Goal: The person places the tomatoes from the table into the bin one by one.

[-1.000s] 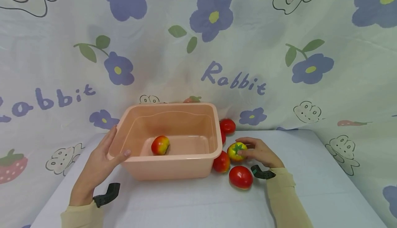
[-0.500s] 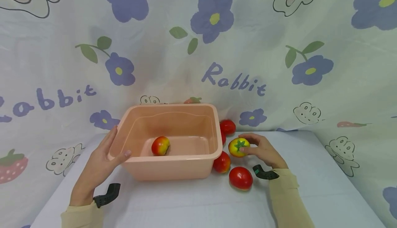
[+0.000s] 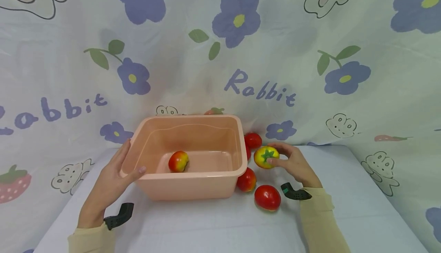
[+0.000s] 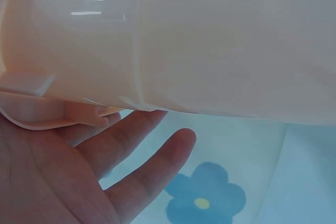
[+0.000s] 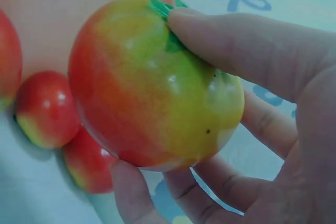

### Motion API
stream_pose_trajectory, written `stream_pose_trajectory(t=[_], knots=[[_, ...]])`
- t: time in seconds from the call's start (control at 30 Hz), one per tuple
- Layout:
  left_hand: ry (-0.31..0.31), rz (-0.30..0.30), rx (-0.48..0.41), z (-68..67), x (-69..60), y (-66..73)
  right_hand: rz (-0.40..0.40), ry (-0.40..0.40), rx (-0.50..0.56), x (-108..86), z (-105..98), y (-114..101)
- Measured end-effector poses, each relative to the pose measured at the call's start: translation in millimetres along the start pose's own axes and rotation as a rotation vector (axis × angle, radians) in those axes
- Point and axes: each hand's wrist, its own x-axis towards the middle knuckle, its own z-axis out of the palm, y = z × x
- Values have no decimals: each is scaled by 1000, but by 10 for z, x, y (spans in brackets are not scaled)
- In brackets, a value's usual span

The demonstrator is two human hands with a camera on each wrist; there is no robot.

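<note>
In the head view a pink plastic basin point(image 3: 186, 187) stands on the table, with one red-yellow tomato point(image 3: 178, 162) inside. My left hand point(image 3: 111, 176) holds the basin's left end, thumb over the rim and fingers along the outside; the left wrist view shows those fingers point(image 4: 149, 166) below the rim. To the basin's right, my right hand point(image 3: 293, 163) grips a yellow-and-red tomato point(image 5: 152, 87) with a green star-shaped calyx, thumb near the calyx and fingers underneath. In the right wrist view it appears raised above the other tomatoes.
Beside the basin's right wall lie a red tomato point(image 3: 246, 180), another at the back point(image 3: 253, 140), and one partly hidden by the wall. A large red tomato point(image 3: 267, 198) sits nearer the front. A printed cloth point(image 3: 310, 107) hangs behind the white table point(image 3: 213, 226).
The right hand has taken the tomato upward and slightly right in the head view, away from the red ones beside it. The left hand and basin have stayed in place.
</note>
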Motion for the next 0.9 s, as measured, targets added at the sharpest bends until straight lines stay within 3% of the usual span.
stream_pose_trajectory(t=[0.3, 0.9], knots=[[-4, 6, -7, -5, 4, -22, 10, 77, 9, -40, 12, -154], [-3, 13, -12, -7, 9, -15, -131, 261, 180, -111, 152, -485]])
